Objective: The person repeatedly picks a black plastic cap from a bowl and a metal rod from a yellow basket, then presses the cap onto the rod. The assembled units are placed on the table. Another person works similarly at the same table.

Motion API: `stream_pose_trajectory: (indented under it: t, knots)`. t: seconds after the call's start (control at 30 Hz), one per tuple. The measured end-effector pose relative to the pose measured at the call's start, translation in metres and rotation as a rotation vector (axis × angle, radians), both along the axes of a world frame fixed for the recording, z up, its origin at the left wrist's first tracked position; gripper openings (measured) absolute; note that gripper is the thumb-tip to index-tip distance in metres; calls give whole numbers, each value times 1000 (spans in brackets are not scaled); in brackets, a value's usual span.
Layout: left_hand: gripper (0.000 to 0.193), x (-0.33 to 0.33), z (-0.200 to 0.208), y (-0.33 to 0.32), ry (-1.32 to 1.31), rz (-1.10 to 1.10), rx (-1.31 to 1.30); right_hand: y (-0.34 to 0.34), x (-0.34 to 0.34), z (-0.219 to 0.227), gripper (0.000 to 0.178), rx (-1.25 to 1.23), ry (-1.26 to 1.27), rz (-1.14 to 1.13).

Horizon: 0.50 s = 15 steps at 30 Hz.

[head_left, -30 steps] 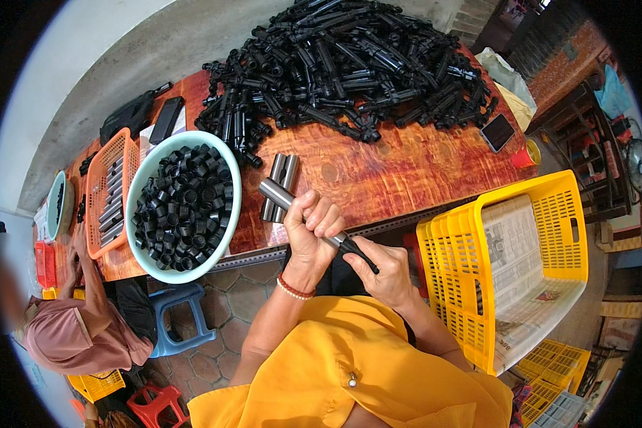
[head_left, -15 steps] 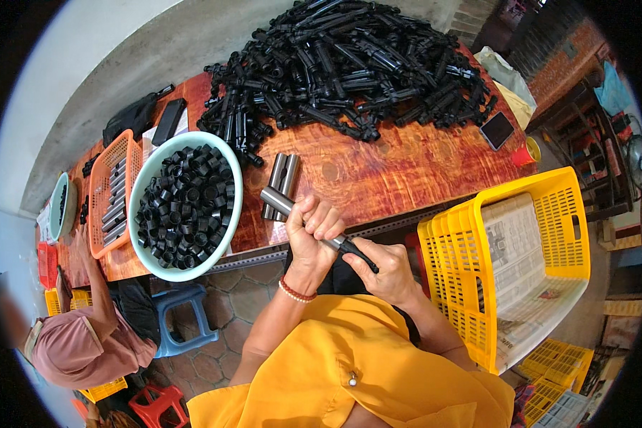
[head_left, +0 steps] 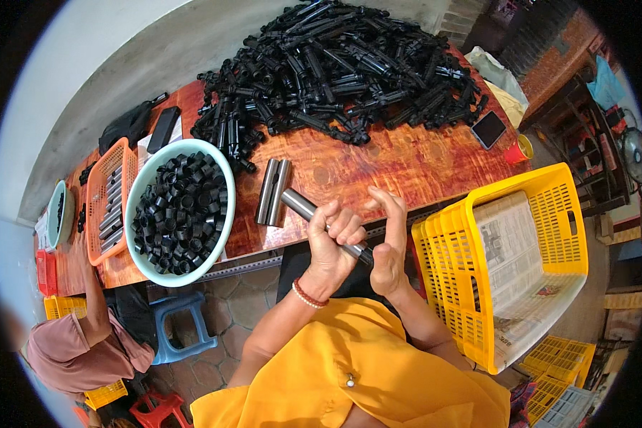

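Observation:
My left hand (head_left: 334, 239) is wrapped round a grey metal tube (head_left: 299, 203) held at a slant above the table's front edge. The tube's lower end carries a black part (head_left: 366, 257), which lies by the base of my right hand (head_left: 391, 246). That hand has its fingers stretched out and apart; whether its palm touches the black part I cannot tell. Just beyond the held tube, two more metal tubes (head_left: 273, 192) lie side by side on the wooden table (head_left: 335, 167). To their left stands a pale green basin (head_left: 229, 207) full of short black rings (head_left: 178, 214).
A big heap of black tubular parts (head_left: 349, 71) covers the table's back. An orange basket (head_left: 129, 167) holds metal tubes. A phone (head_left: 488, 130) and a red can (head_left: 519, 150) lie at right. Near my right arm is a yellow crate (head_left: 453, 285). A co-worker (head_left: 85, 335) sits left.
My right hand has let go of the black part and spread its fingers. The held tube and my left hand have shifted slightly right in the picture.

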<state>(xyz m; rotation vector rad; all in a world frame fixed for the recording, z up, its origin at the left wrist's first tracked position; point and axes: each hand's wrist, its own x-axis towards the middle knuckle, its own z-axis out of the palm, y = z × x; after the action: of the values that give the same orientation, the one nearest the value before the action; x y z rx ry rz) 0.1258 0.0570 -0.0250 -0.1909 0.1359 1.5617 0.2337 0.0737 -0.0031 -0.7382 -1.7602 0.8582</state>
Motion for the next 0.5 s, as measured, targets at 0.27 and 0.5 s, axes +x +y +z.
stream_pose_trajectory:
  t: [0.27,0.5]
  knots:
    - [37,-27,-5,7,-14,61,69,2,21,-3,85,108,249,-278]
    - [35,6,4,5,53,-12,11,17,-8,-18,73,-68,322,-65]
